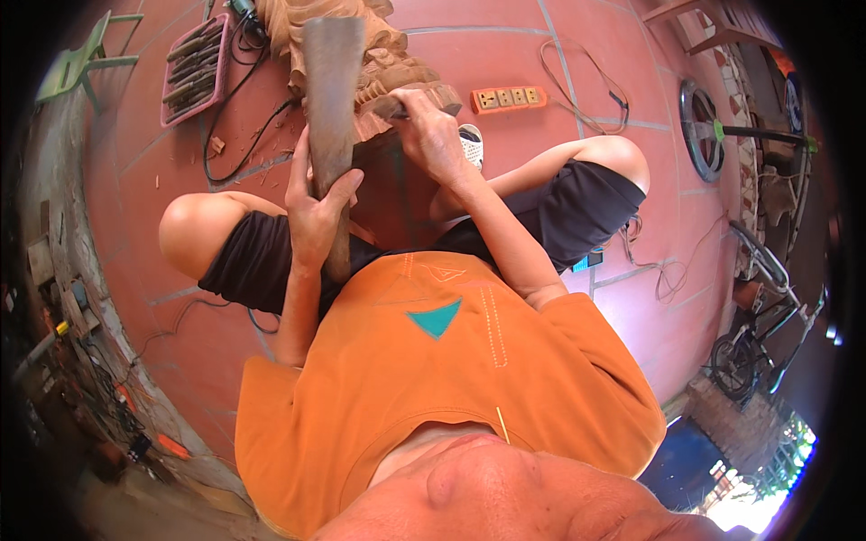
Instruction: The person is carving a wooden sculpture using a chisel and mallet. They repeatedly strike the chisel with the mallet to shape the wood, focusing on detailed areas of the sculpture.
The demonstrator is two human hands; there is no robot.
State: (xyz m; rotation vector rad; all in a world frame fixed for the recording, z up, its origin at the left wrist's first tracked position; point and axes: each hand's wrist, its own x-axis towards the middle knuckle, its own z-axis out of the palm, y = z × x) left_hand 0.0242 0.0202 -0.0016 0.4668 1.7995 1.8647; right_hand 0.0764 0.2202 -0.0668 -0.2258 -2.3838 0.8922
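A long wooden mallet (334, 117), shaped like a flat club and wider toward its far end, stands in front of me with its outline slightly blurred. My left hand (316, 203) is closed around its lower part, thumb on the near side. Beyond it lies a carved piece of wood (397, 68) with deep wavy relief. My right hand (428, 131) rests at the near end of that carving, fingers curled in against the wood. Something small and dark shows by its fingertips; its kind is hidden.
Left of the carving sits a pink basket (223, 68) of carving tools, near a corded power tool (244, 11). An orange power strip (510, 99) lies on the right. Cables cross the red tiled floor (604, 81). A green chair (86, 63) stands far left.
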